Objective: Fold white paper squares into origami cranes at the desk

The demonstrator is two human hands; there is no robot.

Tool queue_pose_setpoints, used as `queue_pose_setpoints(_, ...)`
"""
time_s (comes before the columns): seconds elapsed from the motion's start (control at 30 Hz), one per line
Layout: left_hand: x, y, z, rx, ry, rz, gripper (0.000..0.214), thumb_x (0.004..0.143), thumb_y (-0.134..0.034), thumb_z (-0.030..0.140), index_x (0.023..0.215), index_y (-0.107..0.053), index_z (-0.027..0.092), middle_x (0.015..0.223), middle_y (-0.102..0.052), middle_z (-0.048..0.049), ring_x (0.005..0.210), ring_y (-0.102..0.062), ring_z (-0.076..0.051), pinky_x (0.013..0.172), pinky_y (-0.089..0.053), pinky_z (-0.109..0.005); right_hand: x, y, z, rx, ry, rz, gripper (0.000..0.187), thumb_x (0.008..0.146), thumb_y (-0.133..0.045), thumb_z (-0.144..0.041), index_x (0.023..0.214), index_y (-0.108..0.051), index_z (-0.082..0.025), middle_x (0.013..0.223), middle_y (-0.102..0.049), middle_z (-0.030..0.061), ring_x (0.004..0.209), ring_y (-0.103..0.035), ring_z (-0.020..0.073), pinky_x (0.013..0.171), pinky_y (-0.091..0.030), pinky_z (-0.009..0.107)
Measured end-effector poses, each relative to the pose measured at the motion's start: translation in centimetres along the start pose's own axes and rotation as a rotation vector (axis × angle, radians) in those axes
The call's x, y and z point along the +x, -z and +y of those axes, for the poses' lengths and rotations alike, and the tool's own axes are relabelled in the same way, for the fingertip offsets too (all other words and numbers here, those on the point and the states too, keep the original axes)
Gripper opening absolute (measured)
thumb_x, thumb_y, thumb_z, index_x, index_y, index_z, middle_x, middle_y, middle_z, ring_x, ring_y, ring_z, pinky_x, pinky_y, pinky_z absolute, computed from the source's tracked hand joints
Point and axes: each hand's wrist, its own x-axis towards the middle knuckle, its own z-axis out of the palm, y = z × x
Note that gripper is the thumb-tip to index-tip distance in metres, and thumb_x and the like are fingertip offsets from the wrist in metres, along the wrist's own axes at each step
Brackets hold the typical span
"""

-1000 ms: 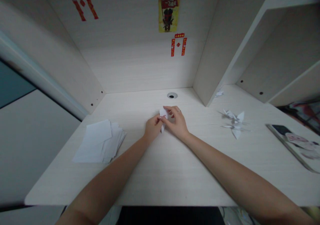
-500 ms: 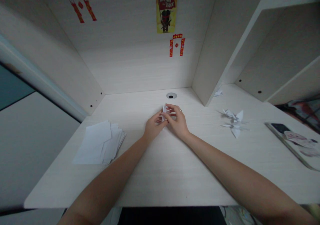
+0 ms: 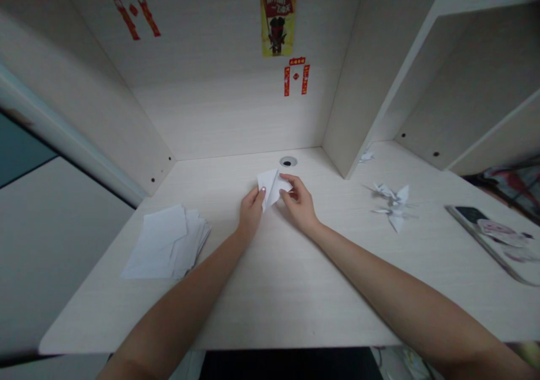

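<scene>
A small folded sheet of white paper is held up between my two hands above the middle of the desk. My left hand pinches its left side, thumb on the near face and fingers behind. On the right side, the thumb and index finger of my right hand grip the paper's edge. A crease runs down its middle, and the two halves spread to either side. The fingers behind the paper are partly hidden.
A stack of white paper sheets lies on the left of the desk. Folded paper cranes sit to the right, near a phone. A cable hole is at the back, and a partition rises at the right.
The folded paper was narrow and mostly covered by my fingers; now it is turned and spread, its faces showing. My left hand has shifted slightly left, away from the right.
</scene>
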Motion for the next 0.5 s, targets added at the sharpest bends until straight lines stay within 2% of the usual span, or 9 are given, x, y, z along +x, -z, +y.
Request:
queue_pose_setpoints(0.1,0.2,0.2,-0.4,-0.077,0.028,0.115,0.037,0.074,-0.062,0.047,0.09,-0.067,0.014,0.087,-0.07,-0.0052,0.083,-0.062,-0.021,0.075,-0.047,-0.029,0.1,0.0,0.5,-0.049,0.008,-0.02,0.033,0.075,-0.051,-0.018,0.107,-0.061,-0.023,0.108,-0.063,0.004,0.096,-0.057,0.0198,0.073,-0.047,0.029)
queue_pose_setpoints(0.27,0.4,0.1,-0.4,-0.251,0.057,0.232,0.04,0.069,-0.067,0.049,0.089,-0.066,0.014,0.086,-0.07,-0.0072,0.087,-0.065,-0.023,0.076,-0.05,-0.032,0.3,-0.2,1.4,-0.063,-0.057,-0.009,0.041,0.069,-0.05,-0.014,0.107,-0.062,-0.022,0.1,-0.066,0.0025,0.083,-0.058,0.0183,0.067,-0.045,0.027)
queue_pose_setpoints(0.5,0.6,0.1,-0.4,-0.329,0.078,0.286,0.039,0.069,-0.068,0.046,0.09,-0.065,0.013,0.088,-0.071,-0.0085,0.092,-0.065,-0.024,0.079,-0.051,-0.033,0.4,-0.1,2.0,-0.014,-0.096,-0.034,0.042,0.067,-0.049,-0.014,0.106,-0.064,-0.023,0.102,-0.066,0.0025,0.083,-0.059,0.0183,0.071,-0.047,0.029)
